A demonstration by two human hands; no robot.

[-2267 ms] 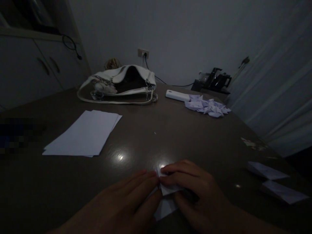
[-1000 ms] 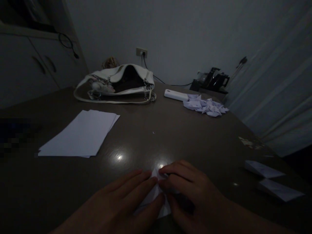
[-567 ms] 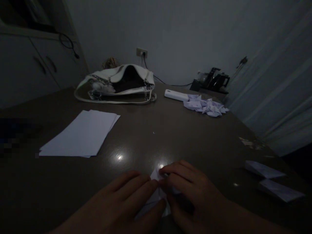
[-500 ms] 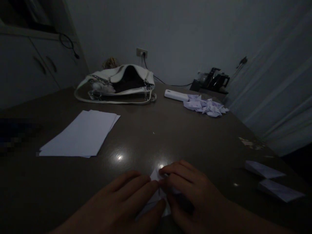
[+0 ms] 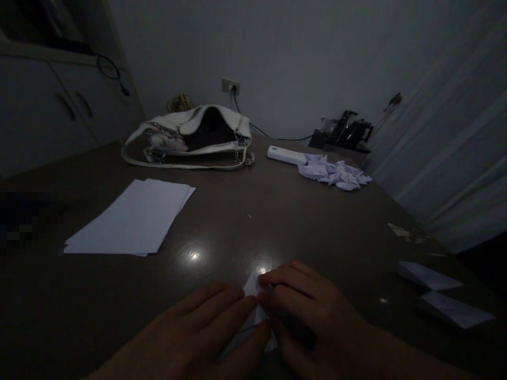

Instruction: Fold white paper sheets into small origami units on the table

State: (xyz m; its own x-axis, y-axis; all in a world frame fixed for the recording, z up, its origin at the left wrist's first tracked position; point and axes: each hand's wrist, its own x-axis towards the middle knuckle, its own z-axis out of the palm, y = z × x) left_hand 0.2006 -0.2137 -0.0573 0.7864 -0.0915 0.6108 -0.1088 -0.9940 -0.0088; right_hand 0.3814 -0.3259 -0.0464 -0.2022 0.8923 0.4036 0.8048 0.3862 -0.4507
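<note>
As left hand [image 5: 202,327] and right hand [image 5: 317,306] grip the folded paper [image 5: 250,287] against the bench [image 5: 222,227] between them (undersides hidden), clean folding probably wants matched edges and firm, even fingertip pressure.

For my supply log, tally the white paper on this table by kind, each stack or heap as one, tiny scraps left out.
Stack of flat sheets: 1
Heap of folded pieces: 1
Separate folded pieces: 2
Folded paper under left hand and right hand: 1
Total: 5
</note>
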